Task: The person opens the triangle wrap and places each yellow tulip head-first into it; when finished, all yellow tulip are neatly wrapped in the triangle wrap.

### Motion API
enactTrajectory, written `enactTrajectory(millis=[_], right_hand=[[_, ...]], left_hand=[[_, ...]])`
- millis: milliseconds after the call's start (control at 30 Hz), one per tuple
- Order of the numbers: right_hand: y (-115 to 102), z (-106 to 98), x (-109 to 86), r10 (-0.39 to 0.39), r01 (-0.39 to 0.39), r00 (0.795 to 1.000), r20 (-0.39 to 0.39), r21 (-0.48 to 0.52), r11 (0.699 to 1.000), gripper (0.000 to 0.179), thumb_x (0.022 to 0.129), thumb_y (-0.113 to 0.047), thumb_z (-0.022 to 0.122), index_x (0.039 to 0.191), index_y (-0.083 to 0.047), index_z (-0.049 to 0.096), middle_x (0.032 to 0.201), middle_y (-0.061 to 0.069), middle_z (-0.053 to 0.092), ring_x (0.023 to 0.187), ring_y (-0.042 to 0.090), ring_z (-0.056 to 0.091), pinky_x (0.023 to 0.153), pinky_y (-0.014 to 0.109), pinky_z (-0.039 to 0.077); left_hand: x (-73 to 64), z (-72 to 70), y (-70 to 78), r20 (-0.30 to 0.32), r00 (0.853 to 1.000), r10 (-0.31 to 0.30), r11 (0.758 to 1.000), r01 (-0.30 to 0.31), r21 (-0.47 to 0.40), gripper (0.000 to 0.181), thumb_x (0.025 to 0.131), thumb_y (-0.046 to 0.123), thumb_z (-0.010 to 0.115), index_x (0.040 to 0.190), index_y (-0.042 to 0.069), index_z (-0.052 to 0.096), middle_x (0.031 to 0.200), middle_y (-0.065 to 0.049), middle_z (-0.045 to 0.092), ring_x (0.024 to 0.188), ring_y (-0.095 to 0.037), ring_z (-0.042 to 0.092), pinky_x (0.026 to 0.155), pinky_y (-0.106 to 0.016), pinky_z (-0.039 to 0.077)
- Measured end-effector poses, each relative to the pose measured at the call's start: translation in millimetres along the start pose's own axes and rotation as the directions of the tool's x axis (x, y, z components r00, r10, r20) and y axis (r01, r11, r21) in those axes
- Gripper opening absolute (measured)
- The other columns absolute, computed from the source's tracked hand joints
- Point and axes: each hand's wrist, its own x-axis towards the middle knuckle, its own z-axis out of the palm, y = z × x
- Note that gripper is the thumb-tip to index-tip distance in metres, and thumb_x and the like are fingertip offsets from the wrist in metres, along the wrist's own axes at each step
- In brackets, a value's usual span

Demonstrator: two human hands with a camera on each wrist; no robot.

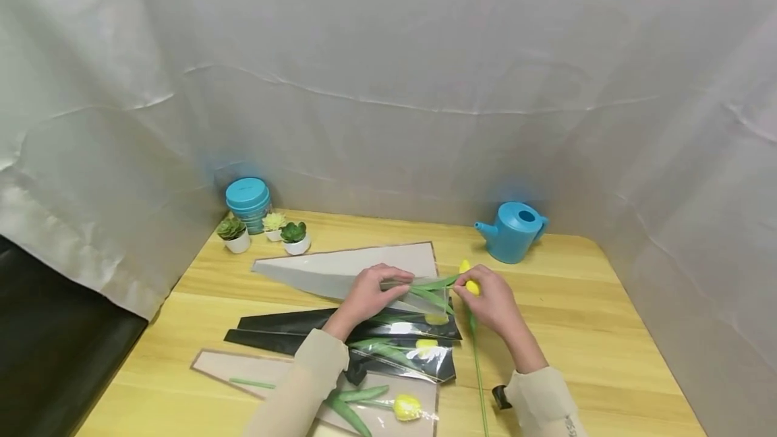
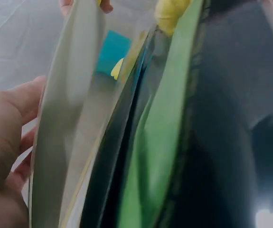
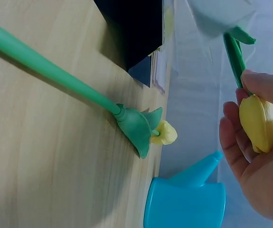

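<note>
My left hand grips the edge of a pale flower sleeve with a clear front. To its right, my right hand pinches the stem of a yellow tulip just below the bloom, which rests against the palm. Green leaves of this tulip reach into the sleeve's wide end; the rest of its stem is hidden. Under the right hand, a second tulip lies loose on the table, bloom toward the back. Nearer me are two black sleeves, each with a yellow tulip inside.
A pinkish sleeve holding a tulip lies at the front. Back right stands a blue watering can. At the back left are a blue lidded container and several small potted succulents. Grey sheeting walls the table.
</note>
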Motion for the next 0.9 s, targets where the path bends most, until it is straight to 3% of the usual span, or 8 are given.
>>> enactTrajectory(millis=[167,300,700,800,900], right_hand=[[2,-2,-3.3,-0.008,0.008,1.000,-0.007,0.013,1.000,0.010,0.097,-0.020,0.075,0.092,-0.011,0.075,0.108,0.009,0.072,0.110,0.034,0.066,0.098,0.055,0.052],[1,0,-2.8,-0.002,0.002,1.000,0.009,0.041,0.999,0.009,0.096,-0.020,0.075,0.093,-0.011,0.076,0.108,0.009,0.072,0.111,0.037,0.066,0.100,0.056,0.052],[-1,10,-3.4,0.033,-0.038,0.999,0.033,0.137,0.990,0.007,0.095,-0.012,0.076,0.101,-0.008,0.075,0.111,0.010,0.069,0.116,0.037,0.063,0.105,0.058,0.048],[2,9,-6.6,0.053,-0.068,0.996,0.071,0.224,0.972,0.018,0.098,-0.014,0.073,0.114,-0.008,0.073,0.120,0.012,0.066,0.118,0.035,0.061,0.104,0.055,0.049],[7,3,-11.0,0.079,-0.129,0.986,0.148,0.365,0.922,0.032,0.103,-0.017,0.066,0.133,-0.006,0.066,0.132,0.017,0.061,0.116,0.035,0.062,0.100,0.051,0.053]], left_hand=[[0.2,9.0,2.7,-0.067,0.997,-0.024,0.997,0.019,-0.078,0.019,0.096,0.031,0.075,0.113,0.025,0.081,0.106,0.011,0.075,0.098,-0.007,0.068,0.086,-0.030,0.059],[-1.0,10.5,4.9,-0.096,0.993,-0.063,0.986,0.047,-0.157,0.018,0.096,0.029,0.076,0.111,0.022,0.081,0.103,0.013,0.073,0.095,-0.006,0.067,0.086,-0.029,0.059],[0.5,15.1,12.8,-0.116,0.990,-0.082,0.980,0.059,-0.190,0.018,0.095,0.026,0.077,0.110,0.016,0.081,0.100,0.009,0.073,0.093,-0.008,0.067,0.085,-0.030,0.059],[0.6,15.5,14.7,-0.119,0.989,-0.085,0.979,0.061,-0.195,0.017,0.095,0.026,0.078,0.109,0.018,0.082,0.099,0.009,0.073,0.092,-0.007,0.067,0.085,-0.030,0.059],[0.3,14.8,14.7,-0.125,0.988,-0.088,0.978,0.062,-0.197,0.016,0.094,0.026,0.078,0.108,0.019,0.082,0.099,0.010,0.073,0.092,-0.007,0.067,0.084,-0.029,0.059]])
